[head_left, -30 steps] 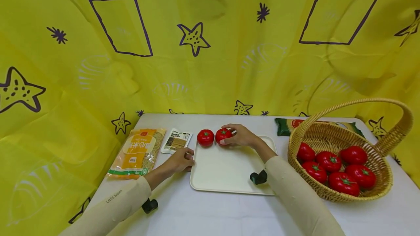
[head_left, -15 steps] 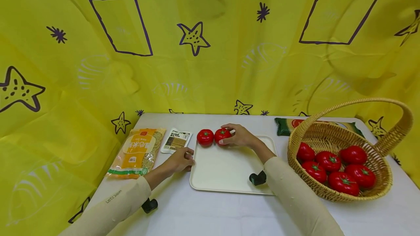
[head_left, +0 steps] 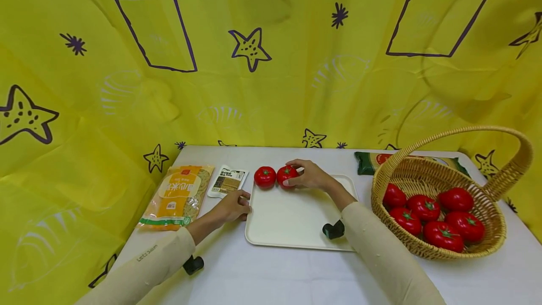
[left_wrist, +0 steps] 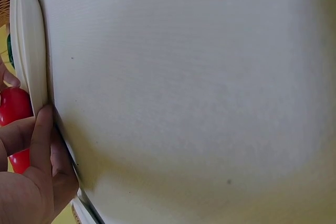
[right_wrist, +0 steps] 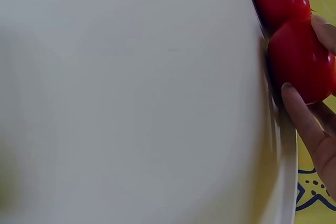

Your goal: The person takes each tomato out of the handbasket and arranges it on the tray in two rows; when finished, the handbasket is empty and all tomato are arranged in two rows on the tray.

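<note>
Head view, taken from the tray's left side across: an orange-and-clear food bag with printed characters (head_left: 179, 196) lies flat, well left of the cream rectangular tray (head_left: 292, 225), and a small white pouch with a brown label (head_left: 228, 182) lies nearer, just beside the tray's far left corner; both leave the tray's floor unobstructed. The left hand (head_left: 230, 206) is at the tray's left rim, and the left wrist view shows thumb and finger pinching that edge, probably to steady it against sliding. One red tomato with a green calyx (head_left: 265, 178) sits in the tray's far left corner, where the rim may help stop it rolling. To its right, also along the tray's far rim, the right hand (head_left: 311, 174) grips a second red tomato (head_left: 284, 175), thumb and fingers around its sides, a hold that suits a round, smooth thing. The two tomatoes appear to touch, perhaps to keep a neat row. Right of the tray stands a woven wicker basket (head_left: 495, 222) with an arched handle, its wall containing six visible tomatoes (head_left: 443, 237); beyond the tray's far right corner, a green packet (head_left: 366, 164) lies partly hidden behind it.
</note>
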Available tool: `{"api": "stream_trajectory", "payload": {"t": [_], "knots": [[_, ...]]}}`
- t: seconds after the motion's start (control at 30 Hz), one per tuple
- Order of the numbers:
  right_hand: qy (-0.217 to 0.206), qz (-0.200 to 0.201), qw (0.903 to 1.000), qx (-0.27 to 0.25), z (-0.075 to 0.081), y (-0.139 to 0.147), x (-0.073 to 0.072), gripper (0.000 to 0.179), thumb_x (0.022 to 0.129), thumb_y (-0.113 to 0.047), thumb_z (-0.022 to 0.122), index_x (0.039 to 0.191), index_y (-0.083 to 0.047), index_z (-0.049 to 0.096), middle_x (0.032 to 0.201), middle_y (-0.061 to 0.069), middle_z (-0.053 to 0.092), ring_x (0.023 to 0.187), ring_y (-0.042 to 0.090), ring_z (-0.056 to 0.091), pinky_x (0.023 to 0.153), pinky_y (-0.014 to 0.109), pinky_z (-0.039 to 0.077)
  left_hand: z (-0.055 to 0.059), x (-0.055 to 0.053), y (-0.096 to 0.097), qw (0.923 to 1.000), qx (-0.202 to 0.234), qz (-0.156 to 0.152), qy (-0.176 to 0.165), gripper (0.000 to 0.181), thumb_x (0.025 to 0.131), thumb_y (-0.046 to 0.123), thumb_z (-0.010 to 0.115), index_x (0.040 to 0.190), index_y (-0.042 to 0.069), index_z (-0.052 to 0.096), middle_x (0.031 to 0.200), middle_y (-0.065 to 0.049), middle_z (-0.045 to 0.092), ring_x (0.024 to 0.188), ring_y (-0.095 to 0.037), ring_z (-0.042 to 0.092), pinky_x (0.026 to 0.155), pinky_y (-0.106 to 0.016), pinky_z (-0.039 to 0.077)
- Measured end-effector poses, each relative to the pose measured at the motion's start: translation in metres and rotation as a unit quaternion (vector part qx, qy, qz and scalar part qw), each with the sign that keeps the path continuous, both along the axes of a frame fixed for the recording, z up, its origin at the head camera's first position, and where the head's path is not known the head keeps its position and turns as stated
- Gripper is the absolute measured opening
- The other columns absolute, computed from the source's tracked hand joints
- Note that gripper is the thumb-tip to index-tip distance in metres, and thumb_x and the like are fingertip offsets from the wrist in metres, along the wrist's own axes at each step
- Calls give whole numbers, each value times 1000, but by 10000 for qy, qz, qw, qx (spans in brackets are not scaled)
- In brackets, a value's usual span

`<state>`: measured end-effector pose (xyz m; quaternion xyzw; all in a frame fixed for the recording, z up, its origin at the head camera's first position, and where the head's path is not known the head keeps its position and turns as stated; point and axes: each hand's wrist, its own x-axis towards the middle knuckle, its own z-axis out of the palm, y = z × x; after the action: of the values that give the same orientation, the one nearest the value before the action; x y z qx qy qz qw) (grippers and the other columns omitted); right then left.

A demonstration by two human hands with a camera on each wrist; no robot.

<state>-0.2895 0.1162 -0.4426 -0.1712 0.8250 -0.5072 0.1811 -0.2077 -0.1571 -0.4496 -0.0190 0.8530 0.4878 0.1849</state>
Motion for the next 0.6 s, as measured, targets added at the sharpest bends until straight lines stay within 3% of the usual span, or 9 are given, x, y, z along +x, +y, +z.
{"api": "stream_trajectory", "payload": {"t": [0.27,0.6], "knots": [[-61,-206,9997,131,2,-1,1,65,84,-20,82,141,-5,53,144,18,51,120,36,59,84,34,63,2,0,1,10000,-41,20,-2,36,89,-6,65,125,-7,56,91,-9,56,74,-17,57,65,-27,61],[21,-156,9998,125,2,-1,1,64,88,-19,78,143,-1,51,141,23,52,118,35,59,84,33,63,1,1,1,10000,-49,42,-36,37,90,-6,65,125,-7,56,91,-9,56,73,-17,57,65,-27,62]]}}
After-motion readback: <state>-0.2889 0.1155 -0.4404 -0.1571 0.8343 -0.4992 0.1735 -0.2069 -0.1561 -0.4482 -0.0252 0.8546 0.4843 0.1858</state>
